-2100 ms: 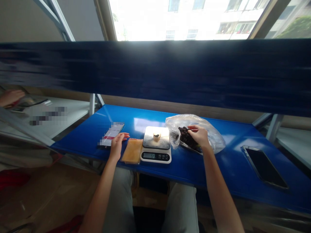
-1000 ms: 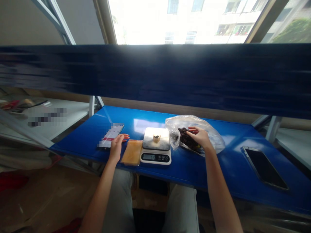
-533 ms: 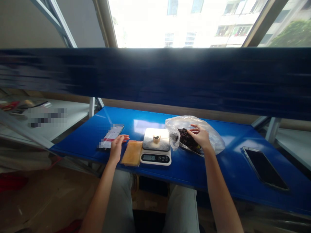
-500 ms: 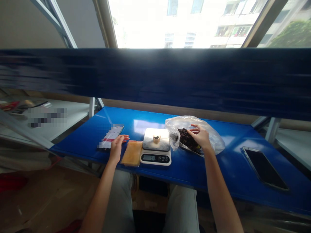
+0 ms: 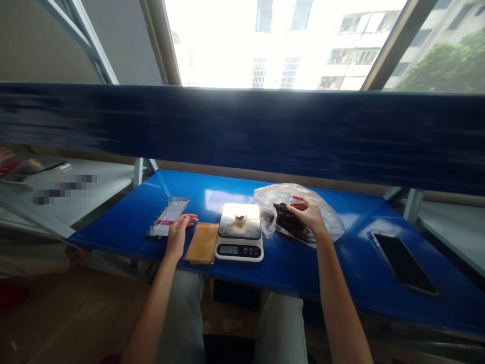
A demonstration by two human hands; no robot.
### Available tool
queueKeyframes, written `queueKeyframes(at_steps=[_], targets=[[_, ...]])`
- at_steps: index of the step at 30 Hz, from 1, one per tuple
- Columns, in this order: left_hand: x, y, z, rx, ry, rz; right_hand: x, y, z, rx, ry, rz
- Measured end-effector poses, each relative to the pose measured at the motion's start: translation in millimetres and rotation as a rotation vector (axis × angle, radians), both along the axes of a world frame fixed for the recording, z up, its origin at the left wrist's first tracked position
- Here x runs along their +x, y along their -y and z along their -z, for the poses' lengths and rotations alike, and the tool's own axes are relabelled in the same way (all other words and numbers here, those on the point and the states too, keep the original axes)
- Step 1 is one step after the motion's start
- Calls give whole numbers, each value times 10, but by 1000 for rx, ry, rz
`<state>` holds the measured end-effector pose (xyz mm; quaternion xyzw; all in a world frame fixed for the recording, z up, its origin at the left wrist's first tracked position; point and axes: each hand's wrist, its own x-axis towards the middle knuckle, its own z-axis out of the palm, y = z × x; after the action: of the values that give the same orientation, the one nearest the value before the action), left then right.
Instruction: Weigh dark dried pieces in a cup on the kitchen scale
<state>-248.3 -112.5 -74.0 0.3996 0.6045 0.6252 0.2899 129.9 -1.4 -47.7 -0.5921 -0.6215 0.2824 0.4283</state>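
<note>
A white kitchen scale (image 5: 239, 241) with a steel top stands near the front edge of the blue table (image 5: 212, 192); a small paper cup (image 5: 240, 218) with dark bits sits on it. My right hand (image 5: 308, 215) reaches into a clear plastic bag (image 5: 329, 222) of dark dried pieces (image 5: 286, 222), fingers curled among them. My left hand (image 5: 177, 233) rests flat on the table, fingers stretched out, between a lit phone (image 5: 170, 216) and a stack of tan sheets (image 5: 202, 243).
A second phone (image 5: 401, 262), screen dark, lies at the right of the table. A dark blue shelf beam (image 5: 242, 131) runs across above the table. A pale neighbouring table (image 5: 94, 187) stands at the left, another at the far right.
My right hand has shifted slightly inside the bag. The left hand stays put. The view has tilted a little, and another person's hand at far left is gone.
</note>
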Motion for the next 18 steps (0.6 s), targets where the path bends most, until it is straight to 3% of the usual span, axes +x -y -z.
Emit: queueKeyframes(at_steps=[4,18], targets=[[1,-2,2,-1,7,2,45,-32,53,-63,37,-80],[-1,-7,-4,-5,4,12,-22,-19,67,76,183,56]])
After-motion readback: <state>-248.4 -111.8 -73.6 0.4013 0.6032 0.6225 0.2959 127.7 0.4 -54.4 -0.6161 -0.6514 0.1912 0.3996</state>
